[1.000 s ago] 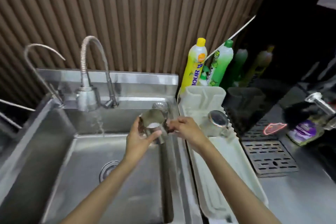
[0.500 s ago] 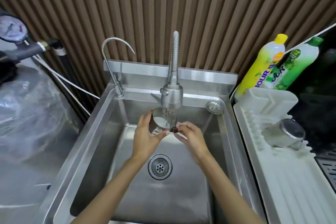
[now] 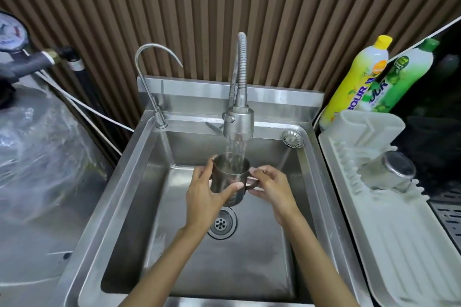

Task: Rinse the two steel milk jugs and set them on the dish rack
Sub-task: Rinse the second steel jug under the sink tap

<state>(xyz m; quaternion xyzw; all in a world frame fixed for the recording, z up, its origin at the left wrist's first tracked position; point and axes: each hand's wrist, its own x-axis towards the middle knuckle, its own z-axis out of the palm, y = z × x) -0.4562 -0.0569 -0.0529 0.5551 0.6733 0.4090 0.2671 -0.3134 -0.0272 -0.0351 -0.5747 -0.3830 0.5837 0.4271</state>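
A steel milk jug (image 3: pixel 230 174) is held upright over the sink (image 3: pixel 139 182), right under the spray tap (image 3: pixel 238 123), and water runs into its mouth. My left hand (image 3: pixel 205 197) wraps around the jug's body. My right hand (image 3: pixel 273 190) pinches the jug's handle on the right side. The second steel jug (image 3: pixel 389 173) lies on its side on the white dish rack (image 3: pixel 399 244) to the right of the sink, its base facing me.
A thin gooseneck tap (image 3: pixel 154 77) stands at the sink's back left. The drain (image 3: pixel 222 223) sits below my hands. Yellow (image 3: pixel 356 82) and green (image 3: pixel 399 77) detergent bottles stand behind the rack. A plastic-wrapped tank (image 3: pixel 37 157) is on the left.
The view swung left from the rack to the sink. The jug, held in both hands, went under the running tap and now sits slightly lower, with water filling it.
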